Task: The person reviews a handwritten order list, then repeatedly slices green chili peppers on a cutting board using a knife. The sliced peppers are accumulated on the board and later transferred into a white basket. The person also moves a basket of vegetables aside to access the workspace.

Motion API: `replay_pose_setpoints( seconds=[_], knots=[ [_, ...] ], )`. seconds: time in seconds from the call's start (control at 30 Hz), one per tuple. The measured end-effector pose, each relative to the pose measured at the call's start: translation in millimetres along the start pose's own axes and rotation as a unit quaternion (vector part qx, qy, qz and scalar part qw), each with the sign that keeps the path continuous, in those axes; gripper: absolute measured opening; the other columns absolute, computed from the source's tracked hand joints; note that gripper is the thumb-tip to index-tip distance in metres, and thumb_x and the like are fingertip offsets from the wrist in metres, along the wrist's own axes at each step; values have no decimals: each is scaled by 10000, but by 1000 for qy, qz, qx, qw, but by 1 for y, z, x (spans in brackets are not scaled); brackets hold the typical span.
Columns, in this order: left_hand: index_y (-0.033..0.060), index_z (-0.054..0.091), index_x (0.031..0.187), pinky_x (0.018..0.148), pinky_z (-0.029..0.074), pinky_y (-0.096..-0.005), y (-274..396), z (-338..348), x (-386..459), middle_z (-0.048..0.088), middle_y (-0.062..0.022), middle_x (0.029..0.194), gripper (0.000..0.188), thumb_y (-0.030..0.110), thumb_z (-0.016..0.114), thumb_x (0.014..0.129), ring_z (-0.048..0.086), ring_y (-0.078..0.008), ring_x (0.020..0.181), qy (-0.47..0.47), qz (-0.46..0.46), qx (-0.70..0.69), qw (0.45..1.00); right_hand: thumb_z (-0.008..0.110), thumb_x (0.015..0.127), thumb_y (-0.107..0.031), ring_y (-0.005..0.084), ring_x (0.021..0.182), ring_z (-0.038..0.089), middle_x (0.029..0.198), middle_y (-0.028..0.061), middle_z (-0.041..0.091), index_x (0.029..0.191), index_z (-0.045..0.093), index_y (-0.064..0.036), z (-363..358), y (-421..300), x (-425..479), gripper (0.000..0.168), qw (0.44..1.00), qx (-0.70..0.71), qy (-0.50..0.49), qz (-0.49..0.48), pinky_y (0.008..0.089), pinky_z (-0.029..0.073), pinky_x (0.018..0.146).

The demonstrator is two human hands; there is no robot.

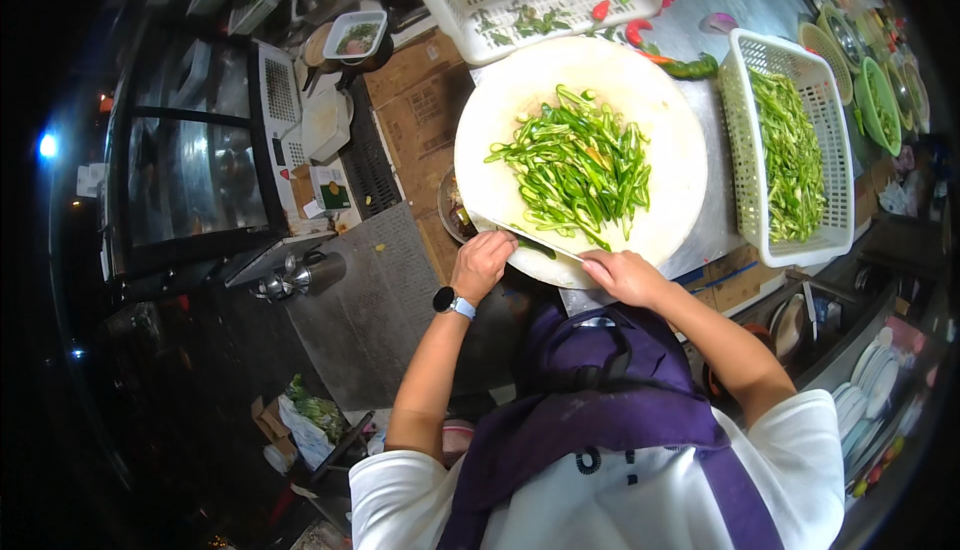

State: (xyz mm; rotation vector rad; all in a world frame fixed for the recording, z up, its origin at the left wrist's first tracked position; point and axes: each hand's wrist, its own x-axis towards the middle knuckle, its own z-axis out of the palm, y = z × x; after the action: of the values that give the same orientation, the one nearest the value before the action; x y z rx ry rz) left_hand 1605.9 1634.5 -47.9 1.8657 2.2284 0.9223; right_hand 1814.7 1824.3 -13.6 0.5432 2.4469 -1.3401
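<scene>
On a round white chopping board (487, 107) lies a loose pile of sliced green chili peppers (577, 167). My right hand (626, 277) grips a knife (546, 241) by its handle end, near the board's front edge. The blade is seen nearly edge-on and slants up to the left, between the pile and me. My left hand (484, 259) has its fingertips pinched at the left end of a dark green chili pepper (537, 249), close against the near side of the blade. How much of that pepper the fingers cover cannot be seen.
Beyond the board stands a white perforated basket (480, 39) with scraps; red and green peppers (691, 67) lie beside it. Another basket (846, 197) at right holds sliced green peppers (787, 160). A metal bowl (448, 223) sits partly under the board's left edge. Cardboard (420, 103) lies left.
</scene>
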Motion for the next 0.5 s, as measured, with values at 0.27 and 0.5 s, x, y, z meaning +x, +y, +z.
replay_pose_setpoints(
  seconds=[0.27,0.5],
  knots=[
    [28,582,797,669,511,-369,0,2,1,616,-68,854,64,1,632,767,611,-263,764,15,15,2,1000,421,978,-401,418,907,623,989,226,662,1116,643,-62,-3,1,-6,429,999,39,-17,18,450,491,836],
    [24,564,776,678,520,-357,0,-1,0,614,-67,866,77,-2,636,769,618,-260,778,2,25,15,1000,421,980,-403,412,877,628,937,221,665,1076,654,-47,-30,0,-4,436,998,36,-29,33,442,492,818]
  ],
)
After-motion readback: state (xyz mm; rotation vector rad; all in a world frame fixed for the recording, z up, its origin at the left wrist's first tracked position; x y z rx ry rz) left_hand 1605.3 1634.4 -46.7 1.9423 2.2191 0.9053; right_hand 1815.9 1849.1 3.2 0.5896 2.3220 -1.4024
